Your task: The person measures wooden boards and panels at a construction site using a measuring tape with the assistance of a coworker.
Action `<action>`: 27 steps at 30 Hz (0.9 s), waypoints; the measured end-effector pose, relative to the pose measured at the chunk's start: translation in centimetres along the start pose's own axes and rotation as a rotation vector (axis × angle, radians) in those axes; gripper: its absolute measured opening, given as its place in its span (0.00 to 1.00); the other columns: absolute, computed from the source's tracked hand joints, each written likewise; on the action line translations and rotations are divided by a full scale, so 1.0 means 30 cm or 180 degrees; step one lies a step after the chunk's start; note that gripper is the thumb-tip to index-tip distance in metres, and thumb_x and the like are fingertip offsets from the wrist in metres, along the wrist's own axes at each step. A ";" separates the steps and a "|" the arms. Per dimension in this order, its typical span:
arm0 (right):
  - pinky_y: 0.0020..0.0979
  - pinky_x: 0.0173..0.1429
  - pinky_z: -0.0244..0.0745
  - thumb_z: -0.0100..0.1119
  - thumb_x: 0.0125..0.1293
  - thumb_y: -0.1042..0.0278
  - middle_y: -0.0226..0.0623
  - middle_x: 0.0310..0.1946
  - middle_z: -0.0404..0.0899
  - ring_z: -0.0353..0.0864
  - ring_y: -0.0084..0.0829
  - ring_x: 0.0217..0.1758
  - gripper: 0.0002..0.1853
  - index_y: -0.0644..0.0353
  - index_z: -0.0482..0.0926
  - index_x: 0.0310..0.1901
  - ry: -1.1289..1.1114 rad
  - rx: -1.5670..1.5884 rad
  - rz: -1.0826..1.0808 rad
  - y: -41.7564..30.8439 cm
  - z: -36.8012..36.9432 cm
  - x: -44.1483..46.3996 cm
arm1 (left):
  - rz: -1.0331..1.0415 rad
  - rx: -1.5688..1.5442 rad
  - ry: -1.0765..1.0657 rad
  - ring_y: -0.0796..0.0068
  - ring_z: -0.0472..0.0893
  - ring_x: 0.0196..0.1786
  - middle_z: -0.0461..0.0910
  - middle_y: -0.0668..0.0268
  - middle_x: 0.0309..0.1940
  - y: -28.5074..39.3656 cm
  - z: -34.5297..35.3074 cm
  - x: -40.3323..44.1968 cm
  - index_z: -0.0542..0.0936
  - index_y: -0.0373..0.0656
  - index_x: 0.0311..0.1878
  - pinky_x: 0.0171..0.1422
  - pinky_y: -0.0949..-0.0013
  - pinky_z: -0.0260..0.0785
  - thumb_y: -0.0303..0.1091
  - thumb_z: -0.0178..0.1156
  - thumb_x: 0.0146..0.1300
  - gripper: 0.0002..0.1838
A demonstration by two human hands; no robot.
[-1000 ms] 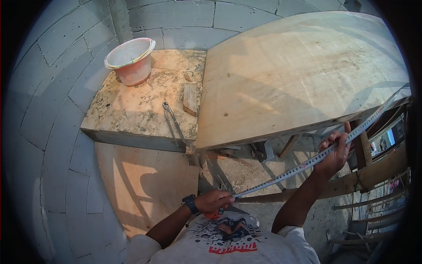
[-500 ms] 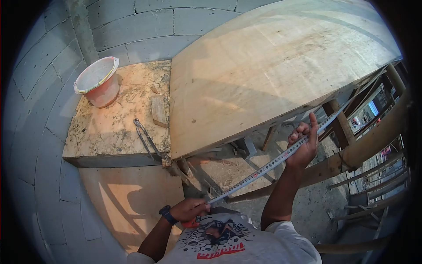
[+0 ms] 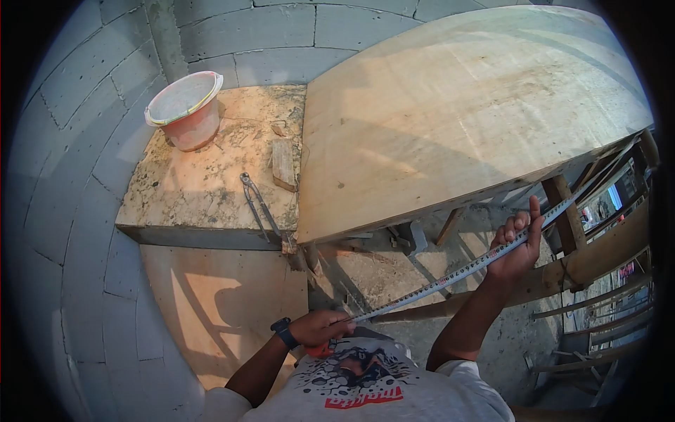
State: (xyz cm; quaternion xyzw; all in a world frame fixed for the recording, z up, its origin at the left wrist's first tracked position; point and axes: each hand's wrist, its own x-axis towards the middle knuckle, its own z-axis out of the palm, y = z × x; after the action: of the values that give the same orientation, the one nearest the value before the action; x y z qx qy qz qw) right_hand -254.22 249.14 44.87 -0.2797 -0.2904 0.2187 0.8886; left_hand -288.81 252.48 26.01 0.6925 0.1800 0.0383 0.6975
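Observation:
My left hand [image 3: 322,328], with a dark watch on its wrist, is closed around the orange case [image 3: 320,349] of a tape measure, close to my shirt. From it the white blade [image 3: 439,283] runs out up and to the right, beneath the front edge of a large plywood sheet [image 3: 450,119]. My right hand [image 3: 515,247] supports the blade partway along, fingers curled at it and one digit pointing up. The blade's far end reaches the wooden framing at the right, where its tip cannot be made out.
A pale-red bucket [image 3: 193,126], pincers [image 3: 259,204] and a wood offcut [image 3: 283,165] sit on a stained box-like platform [image 3: 211,183] at left. Grey block walls [image 3: 246,32] stand behind. A round pole [image 3: 598,260] crosses at right, over the concrete floor.
The view has shifted, so the bucket and platform appear farther right and higher. My right hand is slightly lower and farther right in the picture; both hands keep hold of the tape measure.

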 end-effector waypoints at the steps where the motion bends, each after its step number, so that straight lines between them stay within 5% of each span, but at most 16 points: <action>1: 0.18 0.18 0.64 0.38 0.82 0.54 0.28 0.25 0.68 0.66 0.16 0.19 0.23 0.64 0.68 0.64 -0.0118 -0.0058 -0.0004 0.002 0.002 -0.012 | -0.0043 -0.0039 -0.0057 0.83 0.75 0.33 0.77 0.70 0.28 -0.009 0.002 0.002 0.80 0.38 0.45 0.41 0.73 0.70 0.44 0.49 0.78 0.18; 3: 0.17 0.17 0.64 0.38 0.82 0.54 0.28 0.25 0.68 0.66 0.16 0.19 0.22 0.65 0.69 0.62 -0.0362 -0.0164 -0.0033 0.005 0.005 -0.039 | -0.0114 -0.0101 -0.0172 0.84 0.75 0.33 0.77 0.71 0.28 -0.031 -0.003 0.015 0.80 0.38 0.46 0.41 0.74 0.69 0.44 0.50 0.78 0.18; 8: 0.29 0.35 0.78 0.38 0.81 0.51 0.34 0.30 0.76 0.77 0.27 0.28 0.25 0.65 0.68 0.63 -0.0812 -0.0584 0.0463 0.115 0.107 -0.226 | -0.0015 -0.0649 -0.0253 0.85 0.73 0.35 0.76 0.73 0.29 0.014 0.003 0.020 0.81 0.38 0.49 0.43 0.75 0.68 0.45 0.50 0.78 0.19; 11: 0.28 0.36 0.79 0.38 0.81 0.48 0.35 0.31 0.76 0.78 0.26 0.28 0.27 0.65 0.66 0.65 -0.0270 -0.0155 0.0383 0.089 0.098 -0.181 | -0.0081 -0.0794 -0.0338 0.85 0.73 0.35 0.75 0.74 0.28 0.025 -0.005 0.017 0.81 0.38 0.49 0.44 0.76 0.67 0.46 0.50 0.78 0.20; 19: 0.25 0.30 0.76 0.37 0.81 0.48 0.35 0.32 0.73 0.75 0.23 0.28 0.28 0.65 0.65 0.67 -0.0938 0.0504 -0.0070 -0.003 -0.021 -0.047 | -0.0095 -0.0415 -0.0493 0.85 0.73 0.33 0.75 0.73 0.26 0.018 0.000 -0.002 0.83 0.38 0.46 0.40 0.75 0.67 0.48 0.52 0.77 0.21; 27: 0.24 0.28 0.73 0.38 0.82 0.52 0.32 0.32 0.71 0.70 0.20 0.25 0.25 0.65 0.66 0.66 -0.0591 0.0589 -0.0045 -0.047 -0.074 0.017 | -0.0137 -0.0357 -0.0517 0.84 0.75 0.32 0.76 0.71 0.25 -0.004 0.003 -0.014 0.84 0.38 0.46 0.40 0.74 0.69 0.49 0.51 0.77 0.23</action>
State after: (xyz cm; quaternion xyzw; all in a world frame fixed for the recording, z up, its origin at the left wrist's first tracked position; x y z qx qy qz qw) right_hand -252.10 247.55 44.47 -0.1731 -0.3520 0.2632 0.8814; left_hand -289.20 252.27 25.97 0.6492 0.1353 -0.0229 0.7482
